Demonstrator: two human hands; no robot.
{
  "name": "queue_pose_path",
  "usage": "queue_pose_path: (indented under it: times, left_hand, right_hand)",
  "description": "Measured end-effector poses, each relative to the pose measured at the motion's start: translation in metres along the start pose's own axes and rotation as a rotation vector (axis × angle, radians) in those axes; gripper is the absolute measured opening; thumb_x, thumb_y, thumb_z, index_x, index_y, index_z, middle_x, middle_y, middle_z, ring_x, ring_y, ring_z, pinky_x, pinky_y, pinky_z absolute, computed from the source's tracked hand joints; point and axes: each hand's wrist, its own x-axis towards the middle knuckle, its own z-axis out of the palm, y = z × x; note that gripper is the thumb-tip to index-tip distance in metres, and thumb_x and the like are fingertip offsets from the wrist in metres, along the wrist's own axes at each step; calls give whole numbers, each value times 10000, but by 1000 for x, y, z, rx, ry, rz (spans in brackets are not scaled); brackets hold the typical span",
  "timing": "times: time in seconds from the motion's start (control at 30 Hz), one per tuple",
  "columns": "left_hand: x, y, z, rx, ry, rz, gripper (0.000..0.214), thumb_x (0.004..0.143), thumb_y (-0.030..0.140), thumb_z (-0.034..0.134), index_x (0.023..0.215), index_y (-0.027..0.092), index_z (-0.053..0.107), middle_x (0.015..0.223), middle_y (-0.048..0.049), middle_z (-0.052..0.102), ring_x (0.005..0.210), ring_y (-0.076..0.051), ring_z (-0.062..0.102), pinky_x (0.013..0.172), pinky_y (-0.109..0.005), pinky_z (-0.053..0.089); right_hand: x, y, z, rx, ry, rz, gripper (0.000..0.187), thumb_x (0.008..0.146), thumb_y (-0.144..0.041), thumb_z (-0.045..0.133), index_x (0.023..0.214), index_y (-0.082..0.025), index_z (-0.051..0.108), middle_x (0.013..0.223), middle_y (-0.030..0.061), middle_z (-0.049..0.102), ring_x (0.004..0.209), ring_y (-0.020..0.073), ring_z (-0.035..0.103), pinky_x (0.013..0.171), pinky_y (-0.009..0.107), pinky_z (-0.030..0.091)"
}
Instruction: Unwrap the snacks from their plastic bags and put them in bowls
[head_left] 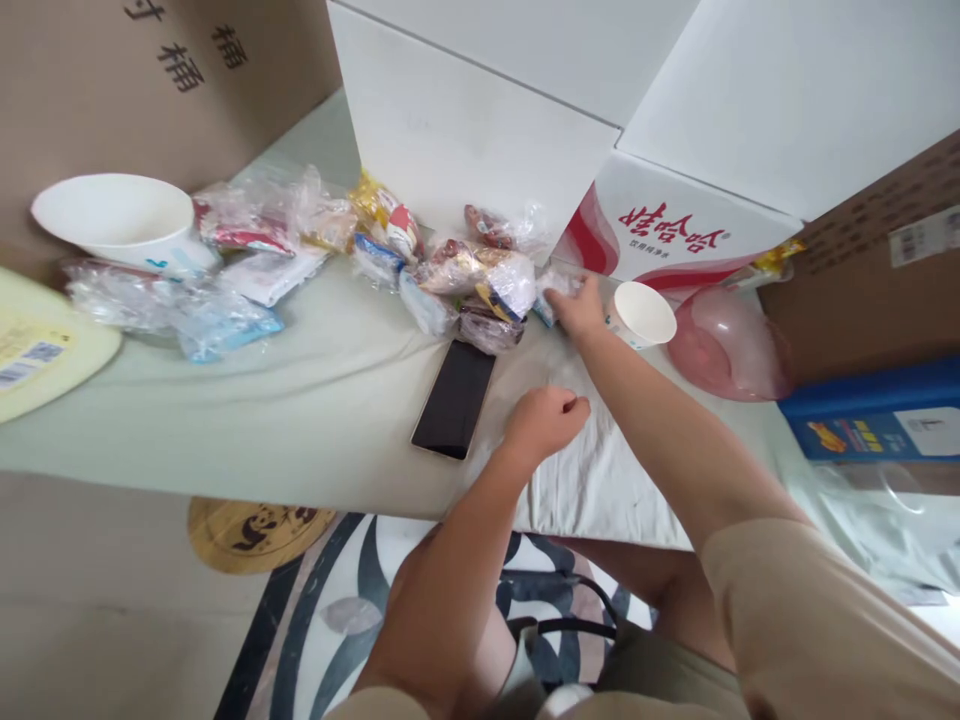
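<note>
My right hand (579, 306) reaches to the back of the cloth-covered table, its fingers closed on a small clear plastic packet (553, 287) with some blue on it. Just to its right stands a white paper cup (645, 313). My left hand (546, 422) rests loosely curled on the cloth, with nothing visible in it. Left of that hand lies a black smartphone (454, 400). A pile of wrapped snacks (480, 275) touches or nearly touches the packet on its left side.
White cartons (480, 130) rise along the back. At left are a white paper bowl (120, 215), crumpled plastic wrappers (172, 305) and a pale yellow container (52, 345). A pink translucent bowl (724, 345) and a blue box (877, 415) stand at right.
</note>
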Motion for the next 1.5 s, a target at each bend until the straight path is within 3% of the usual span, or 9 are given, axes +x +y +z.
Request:
queue_pose_path:
  times: [0.1,0.27,0.43,0.57,0.73,0.83,1.0,1.13,1.5]
  left_hand:
    - [-4,-2,1,-2,19,17,402,878,370,476,518,211,399,535,12,344,578,-144,310,597,-333,199]
    - [-11,-7,1,-43,91,61,410,873,333,486,506,210,350,513,24,327,560,-131,345,602,-325,220]
    - [-6,-6,12,-239,226,20,206,823,378,640,767,189,579,725,-13,611,741,-160,581,706,-287,404]
    - [1,6,44,-518,59,101,527,729,414,782,1155,192,565,1088,-78,703,992,-199,664,839,-299,515]
    - [3,23,66,-375,-49,144,516,735,456,773,1144,182,620,970,-44,721,855,-189,677,771,-298,537]
    - [1,25,49,-153,38,165,452,773,397,738,1155,178,635,1080,-77,716,970,-214,682,890,-343,540]
    - [-13,7,-7,542,740,-244,496,790,305,705,1251,151,604,1328,-193,591,1328,-350,515,1147,-510,378]
    - [-25,-7,-28,697,693,-498,743,786,409,714,1443,163,468,1391,-238,541,1352,-414,482,1122,-557,390]
    - [-25,-26,-49,679,568,-388,843,697,303,754,1473,179,449,1365,-193,617,1313,-388,560,1126,-532,431]
  right_hand:
    - [-15,-4,-9,44,-74,44,682,691,-426,736,1274,-184,477,1152,139,646,1071,316,621,989,513,466]
    - [-69,2,-54,179,24,-159,592,717,-404,691,1229,-217,461,1244,113,591,1149,286,571,1047,500,429]
    - [-141,36,-106,493,85,-15,435,798,-415,606,1165,-255,437,1097,40,597,1005,218,609,971,426,483]
    - [-185,52,-125,666,-6,60,315,843,-421,564,1098,-259,475,1030,21,612,993,202,609,969,396,489]
    - [-203,74,-146,743,-140,106,364,799,-484,670,1036,-243,536,930,13,634,876,197,616,837,361,521]
    - [-207,96,-156,720,-158,137,449,738,-491,727,1065,-232,563,909,16,653,822,201,605,787,363,513]
    - [-210,111,-155,613,-177,182,442,734,-482,701,1069,-215,591,936,34,672,845,219,608,821,384,496]
    - [-207,108,-156,603,-254,117,436,733,-482,682,1061,-211,589,934,41,682,844,224,610,811,384,493]
    - [-195,111,-157,641,-276,159,467,717,-488,685,1072,-202,584,963,63,695,871,241,628,845,412,492]
